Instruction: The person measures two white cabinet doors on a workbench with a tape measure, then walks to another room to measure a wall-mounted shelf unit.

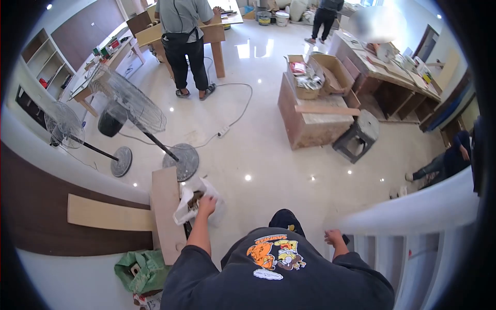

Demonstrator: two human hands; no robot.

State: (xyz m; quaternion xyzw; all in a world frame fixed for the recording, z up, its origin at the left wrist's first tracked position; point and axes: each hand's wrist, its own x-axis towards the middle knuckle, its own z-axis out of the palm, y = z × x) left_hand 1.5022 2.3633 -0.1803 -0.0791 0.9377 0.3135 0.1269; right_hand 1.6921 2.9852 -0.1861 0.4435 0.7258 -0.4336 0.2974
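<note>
My left hand (207,204) reaches into a white plastic bag (182,211) that lies on the floor beside a wooden board (166,206); small dark pieces show inside the bag. My right hand (335,238) hangs at my side near a white cabinet panel (413,212), fingers curled around a small dark thing I cannot make out. My dark shirt with a cartoon print fills the bottom of the view.
Two standing fans (129,106) (64,126) stand on the left. A green bag (140,268) lies bottom left. A wooden cabinet (310,124) with cardboard boxes and a stool (359,135) sit centre right. A person (183,41) stands at a workbench; a power strip (223,132) lies on the floor.
</note>
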